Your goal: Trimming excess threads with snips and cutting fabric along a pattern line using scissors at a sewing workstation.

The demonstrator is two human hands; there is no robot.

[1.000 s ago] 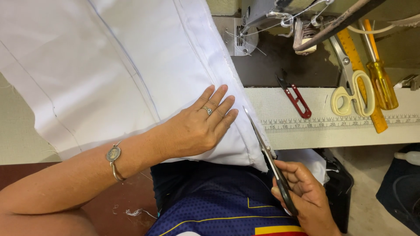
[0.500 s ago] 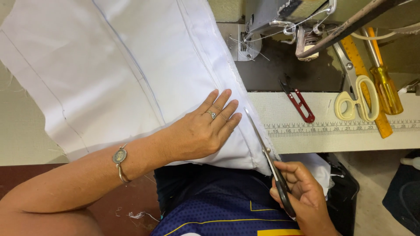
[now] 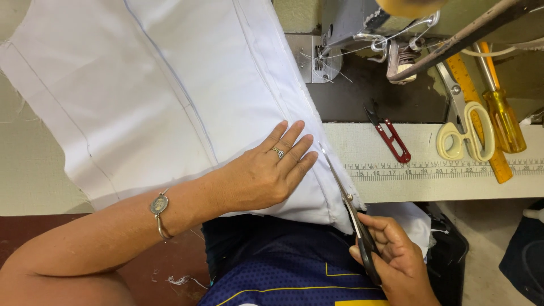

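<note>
White fabric (image 3: 170,102) spread over the tabletop (image 3: 34,170), hanging off the near edge. Left hand (image 3: 266,173) flat on it, fingers spread slightly, pressing down beside the right-hand seam. Probably light, soft and floppy; best held flat near the cut line, not pinched. Black-handled scissors (image 3: 348,215) along the cloth's right edge, blades slightly apart, gripped in the right hand (image 3: 396,255), fingers curled through the loops. Farther right: red thread snips (image 3: 391,136), cream-handled shears (image 3: 464,133), yellow screwdriver (image 3: 501,116), orange ruler (image 3: 481,122). Sewing machine (image 3: 362,34) behind. Printed measuring scale (image 3: 430,169) along the pale tabletop edge.
</note>
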